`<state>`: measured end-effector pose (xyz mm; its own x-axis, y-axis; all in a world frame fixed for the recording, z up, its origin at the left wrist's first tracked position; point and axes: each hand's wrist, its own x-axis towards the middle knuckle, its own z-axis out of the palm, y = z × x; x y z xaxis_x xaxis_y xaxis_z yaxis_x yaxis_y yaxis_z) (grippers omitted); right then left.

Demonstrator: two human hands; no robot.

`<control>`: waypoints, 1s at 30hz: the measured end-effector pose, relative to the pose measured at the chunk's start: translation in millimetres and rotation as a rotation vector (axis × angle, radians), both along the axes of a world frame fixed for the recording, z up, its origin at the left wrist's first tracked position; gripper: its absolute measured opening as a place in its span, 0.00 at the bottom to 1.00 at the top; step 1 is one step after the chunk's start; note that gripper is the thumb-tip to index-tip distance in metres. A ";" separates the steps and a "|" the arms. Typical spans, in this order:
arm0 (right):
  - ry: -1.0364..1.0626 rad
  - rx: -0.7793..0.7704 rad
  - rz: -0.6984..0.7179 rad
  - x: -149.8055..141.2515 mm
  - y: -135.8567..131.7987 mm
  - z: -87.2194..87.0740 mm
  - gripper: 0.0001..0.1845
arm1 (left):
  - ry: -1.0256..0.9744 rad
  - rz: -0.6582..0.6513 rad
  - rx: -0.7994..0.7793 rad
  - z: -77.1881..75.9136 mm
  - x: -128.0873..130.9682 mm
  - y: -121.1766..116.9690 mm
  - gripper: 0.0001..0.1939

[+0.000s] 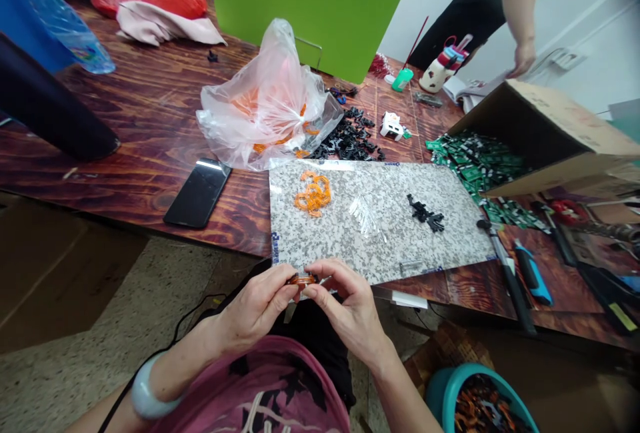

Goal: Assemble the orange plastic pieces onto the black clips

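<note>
Just in front of the speckled board's (340, 246) near edge, my left hand (263, 300) and my right hand (345, 303) pinch a small orange and black plastic part (303, 280) from both sides. Fingers and thumbs cover its ends, so its full shape is hidden. On the board lie three groups: orange translucent plastic pieces (314, 194) at the left, clear thin pieces (365, 216) in the middle, and black plastic pieces (426, 213) at the right.
A clear bag of orange parts (273, 103) and a black pile (350, 136) sit behind the board. Left lies a phone (197, 193); right are a carton (550, 133) spilling green circuit boards (475, 160), a hammer (507, 280) and a teal bucket (445, 393). Another person's hand (524, 56) is at the back.
</note>
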<state>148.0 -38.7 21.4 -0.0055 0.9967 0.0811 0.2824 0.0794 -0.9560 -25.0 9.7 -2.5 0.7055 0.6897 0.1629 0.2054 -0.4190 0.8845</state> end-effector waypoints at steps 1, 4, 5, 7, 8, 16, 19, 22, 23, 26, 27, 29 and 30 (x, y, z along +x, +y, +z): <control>-0.006 0.008 -0.005 -0.2 -0.1 -0.5 0.07 | -0.004 -0.001 -0.002 0.2 -0.3 0.2 0.12; -0.022 0.018 -0.012 -1.6 0.0 -0.4 0.05 | -0.026 -0.003 -0.016 0.2 -1.1 0.8 0.12; -0.025 0.018 -0.009 -2.2 0.1 0.2 0.05 | -0.033 0.000 -0.021 0.0 -1.2 0.8 0.12; -0.025 0.015 -0.002 -3.2 0.2 1.9 0.06 | -0.036 0.008 -0.029 -0.7 -1.1 0.6 0.14; -0.020 0.013 0.002 -3.6 0.3 2.8 0.06 | -0.034 0.014 -0.030 -1.1 -0.9 0.3 0.15; 0.034 -0.014 -0.003 -9.4 -0.5 -0.2 0.09 | -0.073 0.033 -0.087 -4.8 4.1 -3.9 0.20; 0.019 -0.010 -0.046 -12.1 -0.2 -2.4 0.09 | -0.104 0.088 -0.132 -7.8 8.7 -6.8 0.19; -0.048 0.042 -0.101 -13.2 0.6 -3.6 0.10 | -0.131 0.145 -0.188 -9.0 15.0 -10.0 0.20; -0.063 0.060 -0.120 -13.1 0.9 -4.8 0.10 | -0.141 0.151 -0.207 -8.5 17.1 -10.7 0.20; -0.067 0.093 -0.150 -12.2 2.4 -14.0 0.12 | -0.157 0.176 -0.258 -6.5 22.5 -9.8 0.21; -0.057 0.097 -0.168 -12.2 3.2 -19.2 0.13 | -0.156 0.176 -0.272 -6.2 23.9 -8.5 0.21; -0.019 0.103 -0.216 -12.7 5.3 -31.3 0.15 | -0.151 0.138 -0.282 -7.5 25.7 -4.5 0.22; 0.001 0.113 -0.241 -13.2 6.5 -37.4 0.16 | -0.147 0.115 -0.270 -8.9 26.3 -2.3 0.22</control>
